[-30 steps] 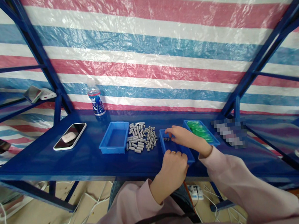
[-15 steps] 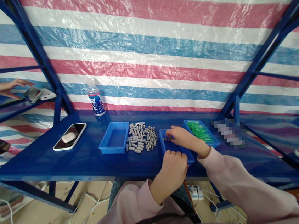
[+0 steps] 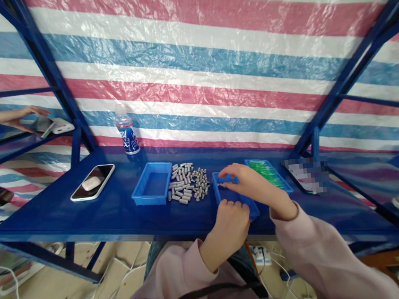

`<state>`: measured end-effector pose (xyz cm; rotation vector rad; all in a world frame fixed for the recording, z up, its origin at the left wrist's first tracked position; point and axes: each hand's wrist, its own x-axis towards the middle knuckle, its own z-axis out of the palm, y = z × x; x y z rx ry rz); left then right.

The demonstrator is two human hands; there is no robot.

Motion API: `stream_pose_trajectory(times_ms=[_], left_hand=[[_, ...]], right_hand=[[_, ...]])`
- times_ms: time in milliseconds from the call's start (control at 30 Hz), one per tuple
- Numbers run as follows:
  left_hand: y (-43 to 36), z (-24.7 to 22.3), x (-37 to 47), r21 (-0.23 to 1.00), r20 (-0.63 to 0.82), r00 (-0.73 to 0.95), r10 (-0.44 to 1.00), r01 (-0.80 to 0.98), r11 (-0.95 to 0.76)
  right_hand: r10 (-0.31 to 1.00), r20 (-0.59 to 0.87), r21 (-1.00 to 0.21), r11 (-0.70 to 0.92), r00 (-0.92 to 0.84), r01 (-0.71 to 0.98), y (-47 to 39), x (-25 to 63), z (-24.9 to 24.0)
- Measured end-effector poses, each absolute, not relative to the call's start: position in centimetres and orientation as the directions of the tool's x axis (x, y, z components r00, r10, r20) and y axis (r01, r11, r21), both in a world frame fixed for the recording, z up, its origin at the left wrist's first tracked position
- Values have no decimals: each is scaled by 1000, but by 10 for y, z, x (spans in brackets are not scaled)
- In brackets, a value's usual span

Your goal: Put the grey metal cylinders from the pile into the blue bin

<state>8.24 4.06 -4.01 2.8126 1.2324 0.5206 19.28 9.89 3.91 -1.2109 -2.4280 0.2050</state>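
Tray (image 3: 231,195): far part under right hand (image 3: 243,182), near part beside left hand (image 3: 231,221). Right fingers parted, curved; left curled, grip indeterminable.

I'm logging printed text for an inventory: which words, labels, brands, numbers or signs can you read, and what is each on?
No text can be read for certain.
Bottle: white characters on a blue label, too small and blurred.
Dark device at right: partly pixelated, unreadable.
White device at far left: marks too small.

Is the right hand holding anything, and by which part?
Cannot tell: the right hand is over a blue tray, anything between its fingers too small to see.
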Motion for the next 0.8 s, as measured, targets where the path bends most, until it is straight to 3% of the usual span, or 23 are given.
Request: stream_pose_trajectory(times_ms=[133, 233, 333, 433, 600, 800], left_hand=[[41, -39, 83, 159, 311, 620, 720, 713, -683], [40, -38, 81, 169, 326, 612, 721, 713, -681], [39, -38, 80, 178, 323, 615, 719, 707, -685], [37, -38, 78, 183, 318, 617, 719, 705, -686], [35, -28, 67, 234, 306, 657, 689, 650, -723], [45, -5, 36, 500, 398, 558, 728, 534, -682]], right_hand=[[905, 329, -744, 425, -270, 516, 79, 200, 36], [964, 265, -960, 265, -8, 94, 65, 218, 12], [985, 76, -943, 121, 154, -311, 55, 243, -16], [978, -79, -847, 36, 194, -530, 49, 261, -35], [970, -203, -727, -60, 131, -684, 39, 257, -40], [969, -243, -674, -141, 38, -725, 40, 239, -51]])
